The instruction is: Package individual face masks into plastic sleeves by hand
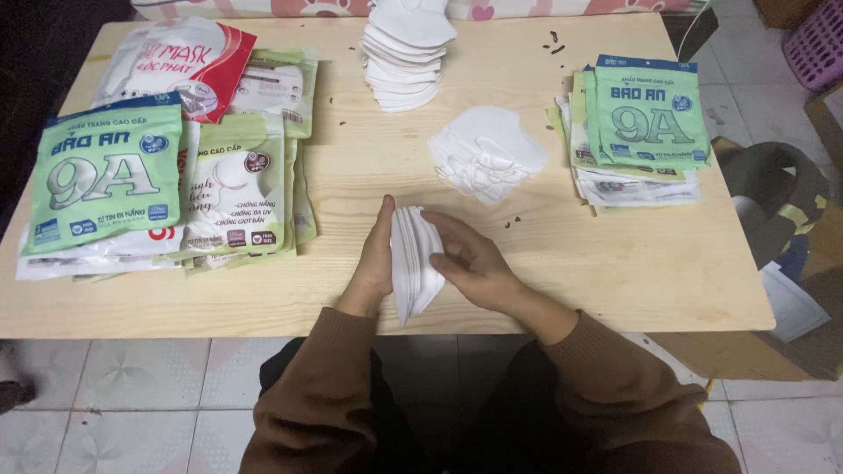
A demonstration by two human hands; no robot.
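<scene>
White folded masks (414, 260) stood on edge at the near table edge, left hand (376, 259) flat against them, right hand (471, 263) curled, pinching the bundle. Unpacked remained: loose mask pile (486, 153) and taller stack (407, 54); green pouches (648, 114) right, more packets (105, 180) left.

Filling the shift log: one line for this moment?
left hand + right hand: holding small stack of white folded masks upright | pale wooden table
</scene>
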